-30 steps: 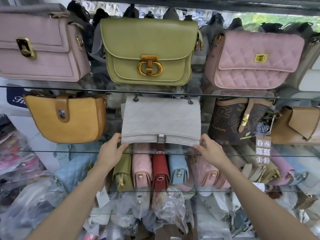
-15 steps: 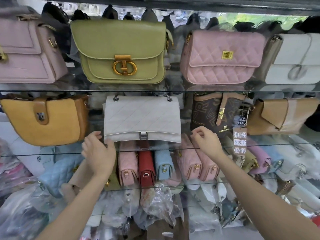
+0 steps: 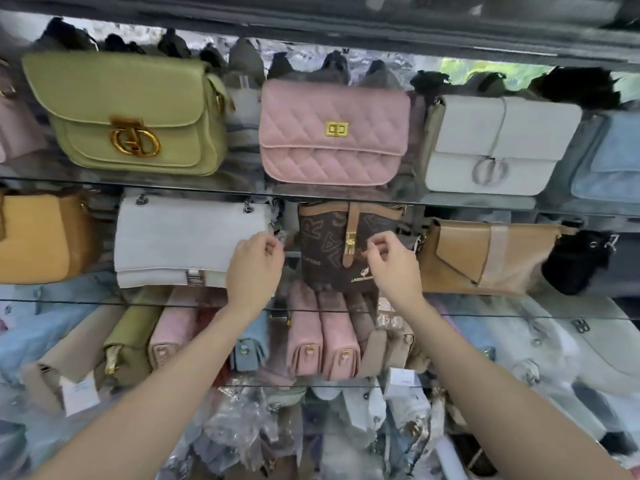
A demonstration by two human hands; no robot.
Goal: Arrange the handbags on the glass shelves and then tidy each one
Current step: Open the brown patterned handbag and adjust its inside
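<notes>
Two hands reach to the middle glass shelf point(image 3: 485, 308): the left hand point(image 3: 254, 268) and right hand point(image 3: 394, 268), fingers curled, flank the brown monogram bucket bag point(image 3: 329, 247); I cannot tell if either grips anything. The bag stands between a white quilted bag point(image 3: 180, 240) and a tan flap bag point(image 3: 485, 258). Tugging unevenly could tip it into them.

The mustard bag point(image 3: 41, 237) is cut off at the left edge, the blue bag point(image 3: 609, 161) at the right. Motion blur hides whether the hands' curled fingers point(image 3: 270, 242) pinch anything.
</notes>
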